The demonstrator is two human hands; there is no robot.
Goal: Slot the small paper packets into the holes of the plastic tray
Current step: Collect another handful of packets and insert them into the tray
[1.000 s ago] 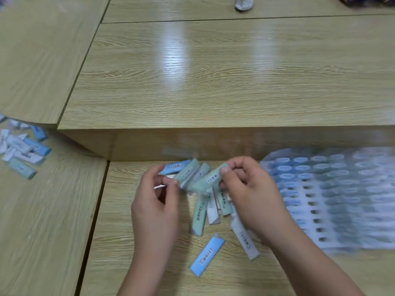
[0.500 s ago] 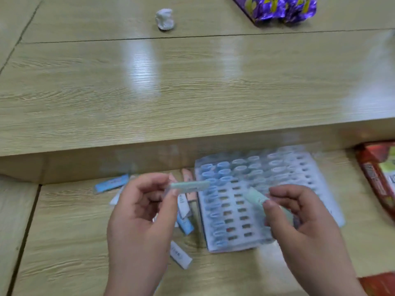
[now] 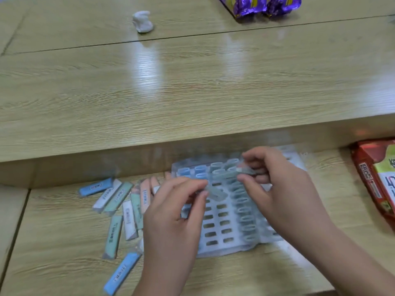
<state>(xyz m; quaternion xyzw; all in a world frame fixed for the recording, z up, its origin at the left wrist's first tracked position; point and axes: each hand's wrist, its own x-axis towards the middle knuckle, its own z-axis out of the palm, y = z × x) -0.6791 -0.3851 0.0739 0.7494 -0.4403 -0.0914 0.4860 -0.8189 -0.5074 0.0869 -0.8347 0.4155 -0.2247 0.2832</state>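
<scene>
View from a person's head, looking down at a wooden desk; nearest, at the bottom left of the frame, a blue packet (image 3: 123, 272) lies flat on the lower desk (image 3: 42, 253); two bare forearms rise from the bottom edge; the left hand (image 3: 177, 212), at centre, pinches a pale green packet (image 3: 215, 193) between thumb and forefinger, just above the middle of the plastic tray (image 3: 215, 249); the right hand (image 3: 284, 189), right of centre, pinches a second packet (image 3: 245, 170) the same way over the tray's upper part, though blur hides its far end; the tray lies flat beneath both hands, with packets standing in its top rows and in a column on its right side, while the middle columns show open holes; left of the tray, loose packets (image 3: 119, 210) in blue, green, white and pink lie scattered; at the right edge sits a red snack bag (image 3: 376, 182); beyond, a raised desk (image 3: 192, 92) fills the upper half, bearing a white crumpled lump (image 3: 142, 22) at upper left and purple wrappers (image 3: 265, 5) at the top; the step in hand appears to be slotting, with both packets poised above the tray; next, each packet likely needs turning end-down, lining up with an open hole, and pushing straight in.
</scene>
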